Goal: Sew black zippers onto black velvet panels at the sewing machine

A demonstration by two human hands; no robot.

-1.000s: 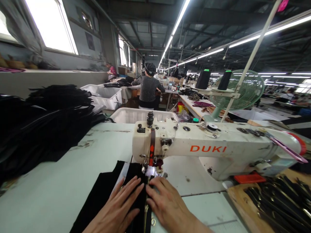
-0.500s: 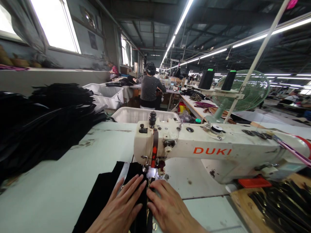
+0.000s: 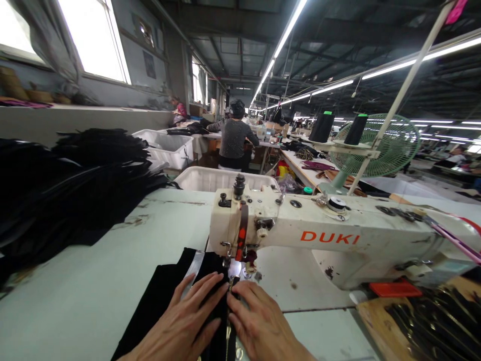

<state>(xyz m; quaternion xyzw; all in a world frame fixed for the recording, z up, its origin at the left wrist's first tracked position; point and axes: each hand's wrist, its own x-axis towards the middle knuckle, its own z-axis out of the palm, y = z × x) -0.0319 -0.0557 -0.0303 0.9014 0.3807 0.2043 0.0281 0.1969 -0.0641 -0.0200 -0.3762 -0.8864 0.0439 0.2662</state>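
My left hand lies with its fingers stretched out on a piece of black fabric, pressing it onto the table. A shiny pale strip runs along the fabric near those fingertips. Close beside it, my right hand has bent fingers pinching the edge of a black zipper with gold teeth. The zipper lies along the fabric's right edge and leads toward the lit needle area of the white sewing machine. Parts of the zipper and fabric are hidden under both hands.
Black pieces are heaped on the left. More gold-toothed zippers lie on a wooden board at the right. Beyond the machine are a white bin, black thread cones, a green fan and a seated person.
The view has shifted slightly, so the machine appears a little farther right. The fabric seems to have edged slightly forward; both hands keep nearly the same pose.
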